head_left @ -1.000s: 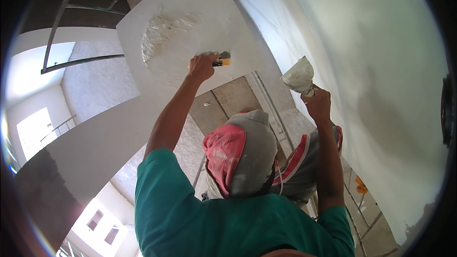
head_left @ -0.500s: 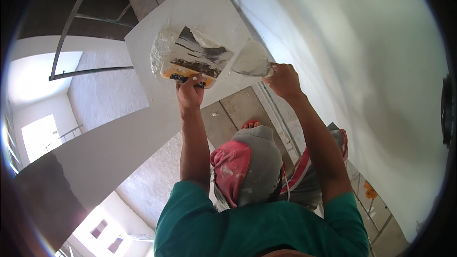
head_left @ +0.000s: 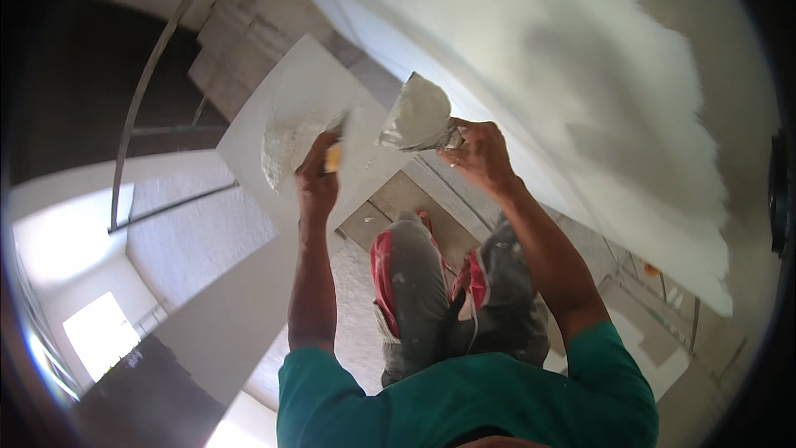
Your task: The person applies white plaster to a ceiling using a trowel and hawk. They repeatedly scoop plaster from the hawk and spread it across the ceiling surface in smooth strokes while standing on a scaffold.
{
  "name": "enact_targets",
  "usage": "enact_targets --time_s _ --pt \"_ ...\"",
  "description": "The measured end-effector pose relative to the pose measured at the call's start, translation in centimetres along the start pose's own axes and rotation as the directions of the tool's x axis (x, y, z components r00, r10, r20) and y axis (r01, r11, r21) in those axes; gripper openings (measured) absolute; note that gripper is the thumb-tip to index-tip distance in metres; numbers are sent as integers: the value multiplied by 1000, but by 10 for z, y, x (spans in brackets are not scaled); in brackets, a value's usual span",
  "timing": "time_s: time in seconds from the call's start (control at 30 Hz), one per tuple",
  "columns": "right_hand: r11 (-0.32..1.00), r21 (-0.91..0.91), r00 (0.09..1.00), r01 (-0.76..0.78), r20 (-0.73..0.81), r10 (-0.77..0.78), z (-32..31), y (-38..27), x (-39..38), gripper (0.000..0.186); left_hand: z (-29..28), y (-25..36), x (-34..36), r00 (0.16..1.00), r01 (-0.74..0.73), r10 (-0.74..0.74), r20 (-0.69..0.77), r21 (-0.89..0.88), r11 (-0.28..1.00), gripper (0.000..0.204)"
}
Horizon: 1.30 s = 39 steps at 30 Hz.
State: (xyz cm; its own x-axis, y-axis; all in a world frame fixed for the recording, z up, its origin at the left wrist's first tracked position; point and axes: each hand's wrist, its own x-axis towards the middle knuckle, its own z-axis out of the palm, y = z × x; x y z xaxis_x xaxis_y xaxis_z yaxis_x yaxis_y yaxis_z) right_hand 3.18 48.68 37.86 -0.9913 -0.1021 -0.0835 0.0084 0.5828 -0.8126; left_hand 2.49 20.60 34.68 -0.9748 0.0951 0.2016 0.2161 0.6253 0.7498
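Observation:
My left hand [head_left: 317, 172] is closed round a wide plastering spatula [head_left: 334, 156] with a yellow-orange back. Its blade is turned nearly edge-on and smeared by motion. Beneath it a mound of wet white plaster [head_left: 282, 153] lies on a pale board [head_left: 303, 75]. My right hand [head_left: 485, 158] grips a putty knife at its handle. The blade of this putty knife [head_left: 419, 116] carries a thick load of white plaster and is held above the board's right edge, apart from the spatula.
A white-coated wall [head_left: 531, 58] rises close on the right, its coating ending in a ragged edge. Metal scaffold bars [head_left: 149, 83] stand at the far left. Planks [head_left: 431, 207] lie below, by my knees [head_left: 414, 274]. Bright window openings [head_left: 101, 332] show at lower left.
The spatula has turned from blade-flat to nearly edge-on. The putty knife has moved slightly left and now bears a thicker heap of plaster. My view has shifted, showing more of the wall.

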Motion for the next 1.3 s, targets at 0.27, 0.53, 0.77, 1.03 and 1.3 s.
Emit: enact_targets --time_s 0.27,0.53,0.77,1.03,1.3 --pt "979 49 977 -197 -76 200 -137 -66 -156 30 -55 119 -46 563 605 -825 45 -703 374 37" --pt "911 78 850 -405 -334 407 -212 -140 -283 49 -68 280 -30 605 756 -615 506 -608 244 48" --pt "636 625 590 -451 -325 739 -275 -229 -331 34 -102 389 -15 505 850 -352 788 -524 47 53" --pt "826 522 416 -214 -716 560 -331 -263 -373 23 -109 550 -45 361 931 -26 932 -362 -42 55" --pt "951 300 339 -77 -889 308 -404 -239 -445 50 -53 679 -133 261 964 100 960 -254 -78 53"
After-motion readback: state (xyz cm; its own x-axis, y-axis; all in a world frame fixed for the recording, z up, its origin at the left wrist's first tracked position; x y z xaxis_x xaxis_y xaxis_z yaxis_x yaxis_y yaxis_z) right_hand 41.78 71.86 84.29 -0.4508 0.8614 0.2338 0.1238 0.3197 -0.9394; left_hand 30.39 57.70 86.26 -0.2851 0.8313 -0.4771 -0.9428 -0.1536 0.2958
